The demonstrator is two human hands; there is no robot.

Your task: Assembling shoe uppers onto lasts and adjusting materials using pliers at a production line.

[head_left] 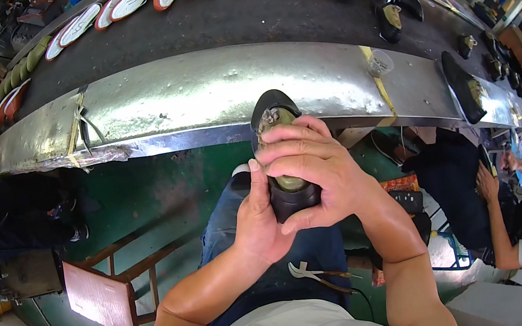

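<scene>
A black shoe (295, 203) with an olive-green last (289, 182) showing in its middle is gripped between my two hands, over my lap. One rounded end points up toward the bench edge, and a crumpled greyish patch shows near that end. My left hand (258, 216) holds its left side, thumb stretched up along the edge. Across the top and right side lie the bent fingers of my right hand (321, 170), its thumb round the lower end; they hide part of the last. Pincers (322, 272) with pale metal jaws rest on my lap below.
Ahead runs a metal-edged workbench (193, 94) with a dark belt (183, 37). White soles (134, 0) and black shoes (389, 18) lie on it, beside a clear cup (380, 62) on the ledge. A wooden stool (100, 297) stands left; a co-worker (492, 206) sits right.
</scene>
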